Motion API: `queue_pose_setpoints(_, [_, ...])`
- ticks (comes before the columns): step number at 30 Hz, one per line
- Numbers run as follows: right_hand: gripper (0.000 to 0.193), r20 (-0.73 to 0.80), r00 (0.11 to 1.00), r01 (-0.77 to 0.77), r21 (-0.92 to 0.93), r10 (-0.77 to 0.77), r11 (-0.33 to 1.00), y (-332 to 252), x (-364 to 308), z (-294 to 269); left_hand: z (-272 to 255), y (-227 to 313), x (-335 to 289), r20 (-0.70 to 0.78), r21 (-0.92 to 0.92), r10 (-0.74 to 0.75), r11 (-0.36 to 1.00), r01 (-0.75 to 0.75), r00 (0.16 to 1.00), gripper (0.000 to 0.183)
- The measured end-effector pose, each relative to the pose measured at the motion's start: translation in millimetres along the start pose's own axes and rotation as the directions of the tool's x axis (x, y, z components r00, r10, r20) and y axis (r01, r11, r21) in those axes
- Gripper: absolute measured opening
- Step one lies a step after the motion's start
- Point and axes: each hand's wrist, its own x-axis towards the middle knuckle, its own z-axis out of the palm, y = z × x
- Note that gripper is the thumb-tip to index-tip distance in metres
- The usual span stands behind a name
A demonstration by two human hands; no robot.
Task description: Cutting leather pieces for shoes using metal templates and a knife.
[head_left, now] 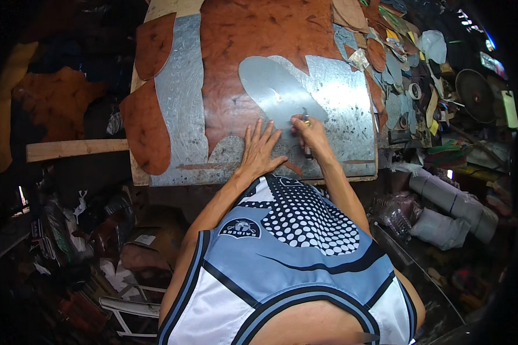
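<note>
A large brown leather hide (259,29) lies over a grey metal sheet (345,98) on the worktable. On the hide rests a smooth grey template (270,83) with a rounded far end. My left hand (261,150) lies flat with fingers spread, its fingertips at the near left side of the template and on the leather. Beside the template's near right end, my right hand (312,135) is closed round a slim knife-like tool (308,152) with a dark handle and brass-coloured collar. Its tip is hard to make out. A narrow leather scrap (292,167) lies between my hands.
Two rounded cut leather pieces (146,126) lie at the table's left edge. Leather scraps (394,75) and a tape roll (414,91) crowd the right. A wooden board (77,150) juts out leftward. Wrapped rolls (452,198) lie low at the right.
</note>
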Motion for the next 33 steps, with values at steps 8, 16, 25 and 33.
queue_pose_setpoints(8, [0.050, -0.193, 0.797, 0.161, -0.845, -0.572, 0.509, 9.6, 38.8, -40.6, 4.7, -16.7, 45.0, -0.012, 0.027, 0.187, 0.982, -0.187, 0.982, 0.075])
queue_pose_setpoints(16, [0.046, -0.179, 0.884, 0.099, -0.830, -0.431, 0.549, 26.1, -9.6, -58.2, 36.8, 10.1, 61.7, 0.107, 0.134, 0.284, 0.946, -0.296, 0.953, 0.091])
queue_pose_setpoints(25, [0.045, -0.312, 0.843, 0.099, -0.711, -0.438, 0.697, 48.6, -41.6, -78.4, 48.9, 24.9, 64.0, 0.231, -0.246, 0.548, 0.832, -0.496, 0.804, 0.088])
queue_pose_setpoints(33, [0.045, -0.310, 0.867, 0.138, -0.604, -0.391, 0.785, 50.4, -55.9, -70.5, -7.0, -78.2, 159.1, -0.022, 0.251, 0.028, 0.968, -0.022, 0.999, 0.095])
